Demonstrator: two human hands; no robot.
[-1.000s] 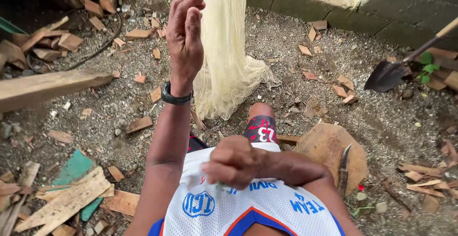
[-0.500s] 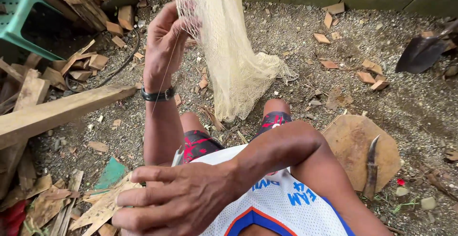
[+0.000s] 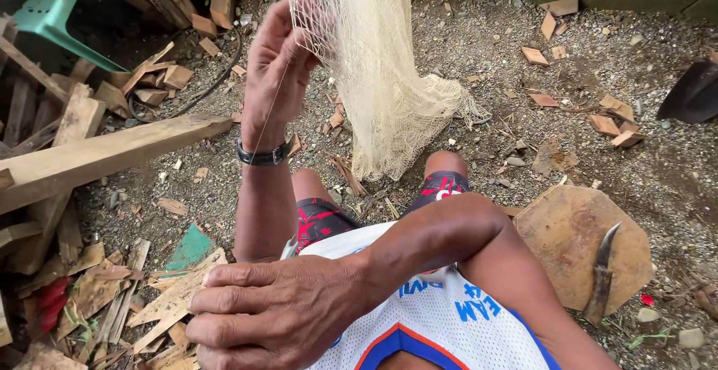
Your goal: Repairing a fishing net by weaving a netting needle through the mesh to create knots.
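My left hand (image 3: 278,63), with a black watch on its wrist, is raised and pinches the edge of a cream fishing net (image 3: 378,78) that hangs from above and bunches on the gravel. A thin thread (image 3: 265,127) runs down from that hand past the wrist. My right hand (image 3: 273,314) is drawn across my body to the lower left, close to the camera, with its fingers closed in a fist on the thread. A small grey tip (image 3: 289,247) shows just behind it. I sit in a white jersey and patterned shorts.
A long wooden plank (image 3: 105,153) and a heap of scrap wood (image 3: 90,295) lie at the left, with a green plastic chair (image 3: 56,11) behind. A wooden block (image 3: 568,243) with a knife (image 3: 602,273) on it sits at the right. A shovel blade (image 3: 692,93) rests far right.
My right hand has pulled from my chest down to the lower left, nearer the camera. My left hand has stayed up on the net.
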